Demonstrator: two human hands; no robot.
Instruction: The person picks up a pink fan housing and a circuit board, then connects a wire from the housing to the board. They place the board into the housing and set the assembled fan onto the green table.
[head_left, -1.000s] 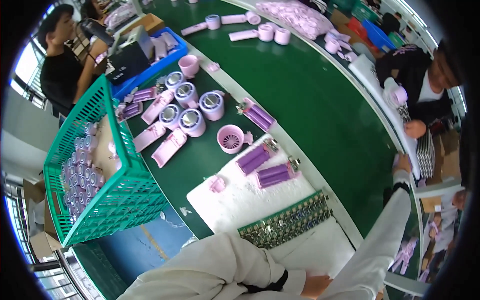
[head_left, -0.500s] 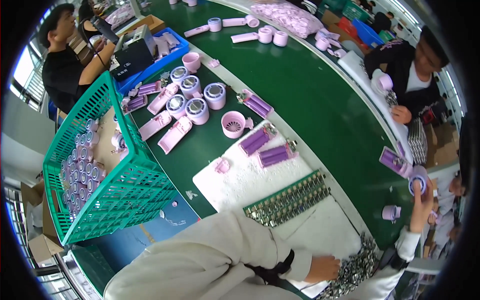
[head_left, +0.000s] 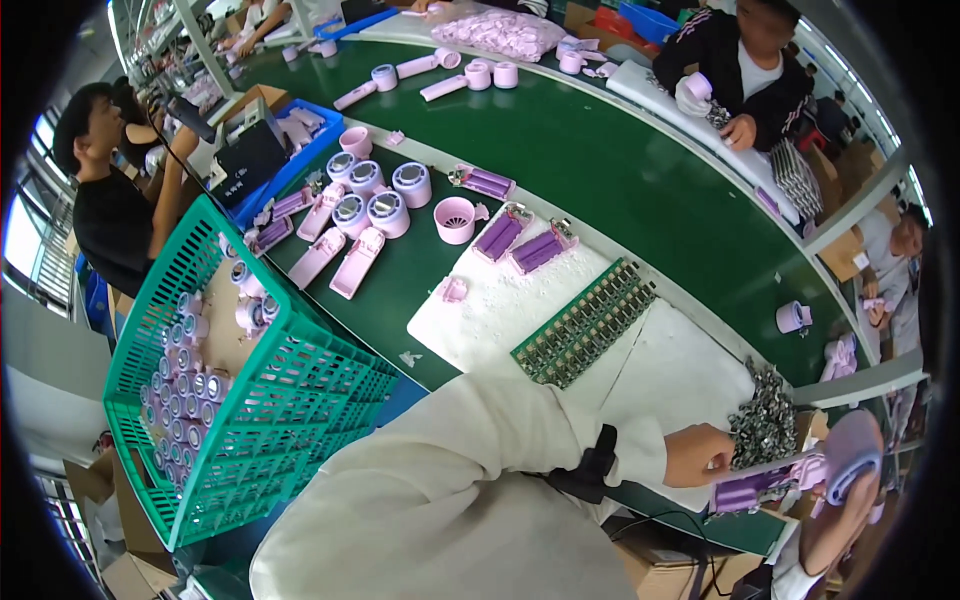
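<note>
My right hand (head_left: 850,522), at the lower right, grips a pink round motor housing (head_left: 852,450) with a bluish ring. A purple battery pack (head_left: 745,494) hangs from it by pink parts, reaching toward my left hand. My left hand (head_left: 697,455) is closed, fingers curled, beside a heap of small metal pieces (head_left: 765,420) and close to the pack's end. What its fingertips hold is too small to tell. On the white foam sheet (head_left: 470,330) lie a green circuit-board panel (head_left: 585,322), two purple battery packs (head_left: 540,250) and a small pink part (head_left: 453,290).
A green basket (head_left: 270,400) full of pink housings stands at left. Beyond the foam are several motor housings (head_left: 388,214), pink handle shells (head_left: 357,263) and a cup-shaped housing (head_left: 455,220). A green belt (head_left: 640,180) runs past. Co-workers sit across it and at far left.
My right hand has brought the housing and its battery pack from over the belt down toward me. My left hand has shifted right from the near side of the metal heap. The view has turned.
</note>
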